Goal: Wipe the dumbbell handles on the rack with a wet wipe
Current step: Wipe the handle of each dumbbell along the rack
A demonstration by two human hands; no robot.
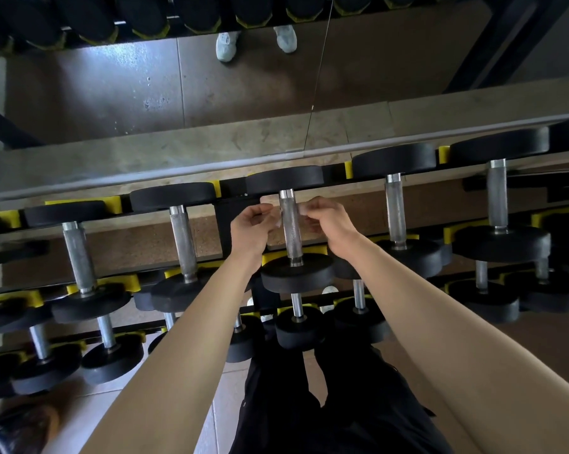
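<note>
A thin, pale wet wipe (304,210) is seen in the middle of the frame, right at one metal dumbbell handle (290,224) on the rack (222,224). One end is pinched by the left hand (253,226), the other by the right hand (329,224) — whether the wipe goes behind the bar cannot be told. The wipe is likely soft, light and easy to tear, so it is best held by its ends. The bar looks rough and hard. Room is tight — black weights (298,271) sit at both ends, and more bars are lined up to the left and right.
</note>
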